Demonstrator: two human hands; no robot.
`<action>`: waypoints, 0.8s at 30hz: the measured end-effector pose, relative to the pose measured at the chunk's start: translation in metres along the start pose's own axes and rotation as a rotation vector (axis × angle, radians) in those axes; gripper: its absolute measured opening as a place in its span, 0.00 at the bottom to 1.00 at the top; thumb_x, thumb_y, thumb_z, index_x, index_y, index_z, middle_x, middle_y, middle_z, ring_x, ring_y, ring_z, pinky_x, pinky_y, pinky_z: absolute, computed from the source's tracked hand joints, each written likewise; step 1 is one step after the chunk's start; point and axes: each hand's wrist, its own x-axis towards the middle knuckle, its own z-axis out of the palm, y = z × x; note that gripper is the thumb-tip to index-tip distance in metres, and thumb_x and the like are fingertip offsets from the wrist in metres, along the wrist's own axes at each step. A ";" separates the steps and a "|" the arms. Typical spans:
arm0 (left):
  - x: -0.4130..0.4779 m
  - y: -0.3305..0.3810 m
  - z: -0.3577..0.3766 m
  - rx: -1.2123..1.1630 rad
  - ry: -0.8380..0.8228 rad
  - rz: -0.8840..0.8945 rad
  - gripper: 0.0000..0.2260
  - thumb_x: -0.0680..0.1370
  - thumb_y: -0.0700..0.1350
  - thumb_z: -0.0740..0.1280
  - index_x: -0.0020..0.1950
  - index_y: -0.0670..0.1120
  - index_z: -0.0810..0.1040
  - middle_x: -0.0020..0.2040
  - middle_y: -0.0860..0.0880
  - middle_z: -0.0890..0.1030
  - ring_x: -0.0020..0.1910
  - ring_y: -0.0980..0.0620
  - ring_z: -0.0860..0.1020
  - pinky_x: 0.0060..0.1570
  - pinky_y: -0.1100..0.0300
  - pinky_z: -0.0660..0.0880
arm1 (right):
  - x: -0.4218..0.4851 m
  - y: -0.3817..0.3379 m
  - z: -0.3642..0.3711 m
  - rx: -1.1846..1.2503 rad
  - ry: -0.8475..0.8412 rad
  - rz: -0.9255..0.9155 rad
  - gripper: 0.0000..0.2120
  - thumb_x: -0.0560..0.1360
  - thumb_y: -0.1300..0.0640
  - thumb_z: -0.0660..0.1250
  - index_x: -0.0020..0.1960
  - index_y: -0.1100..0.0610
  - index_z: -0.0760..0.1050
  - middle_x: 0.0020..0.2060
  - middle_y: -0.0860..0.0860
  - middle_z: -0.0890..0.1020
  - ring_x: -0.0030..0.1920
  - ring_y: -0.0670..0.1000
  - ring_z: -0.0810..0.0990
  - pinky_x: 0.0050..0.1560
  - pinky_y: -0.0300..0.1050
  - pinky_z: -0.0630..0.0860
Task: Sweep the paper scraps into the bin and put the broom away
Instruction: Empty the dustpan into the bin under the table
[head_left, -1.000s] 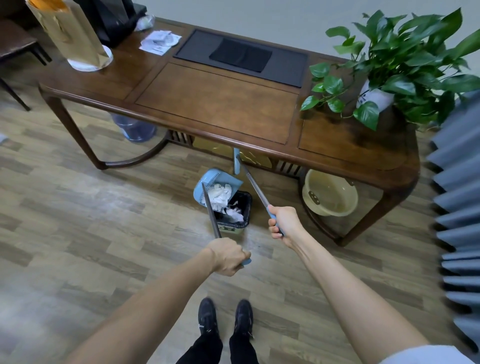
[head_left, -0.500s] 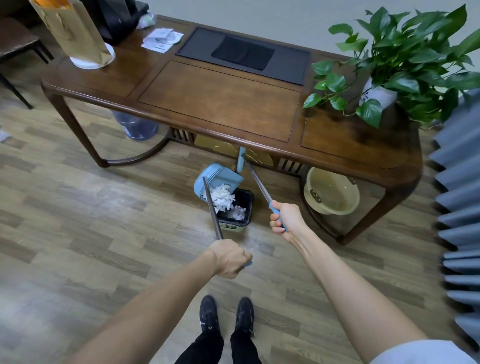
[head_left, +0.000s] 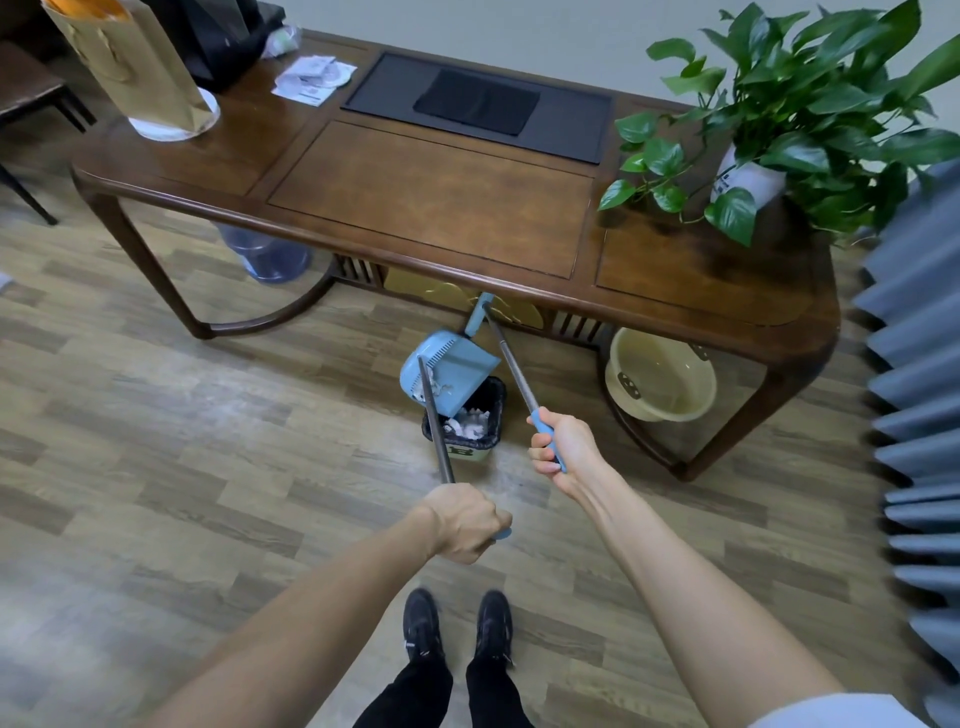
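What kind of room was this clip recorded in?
Probably an office or reception room: a long wooden tea table with an inset dark tray, a potted plant, a water jug beneath, wood-look flooring.

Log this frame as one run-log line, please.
left hand: dustpan handle | right hand: broom handle | dustpan: tipped over bin | paper scraps: in bin

Broom head (head_left: 480, 312) largely hidden behind table edge (head_left: 467, 270); dustpan (head_left: 449, 376) covers the bin's (head_left: 467, 431) far rim; shoes (head_left: 457, 631) blurred; bin label illegible.
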 end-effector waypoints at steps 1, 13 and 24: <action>0.001 0.001 0.000 -0.009 0.005 0.001 0.12 0.81 0.48 0.59 0.58 0.43 0.73 0.49 0.40 0.84 0.46 0.37 0.82 0.37 0.52 0.71 | -0.001 -0.004 -0.001 0.039 -0.016 0.002 0.09 0.82 0.57 0.59 0.56 0.62 0.71 0.27 0.49 0.65 0.20 0.44 0.59 0.17 0.35 0.55; 0.001 -0.007 -0.004 -0.020 0.018 -0.040 0.12 0.80 0.48 0.59 0.59 0.43 0.73 0.49 0.40 0.84 0.46 0.36 0.82 0.35 0.52 0.70 | -0.003 -0.017 -0.004 0.120 -0.016 0.004 0.09 0.82 0.57 0.59 0.56 0.62 0.71 0.26 0.49 0.65 0.19 0.44 0.60 0.16 0.36 0.55; -0.001 -0.015 -0.003 -0.046 0.053 -0.050 0.12 0.80 0.49 0.60 0.58 0.43 0.73 0.48 0.40 0.84 0.46 0.36 0.82 0.36 0.52 0.70 | -0.007 -0.013 0.005 0.054 -0.026 -0.012 0.09 0.82 0.57 0.59 0.56 0.62 0.71 0.27 0.50 0.64 0.19 0.44 0.60 0.16 0.35 0.55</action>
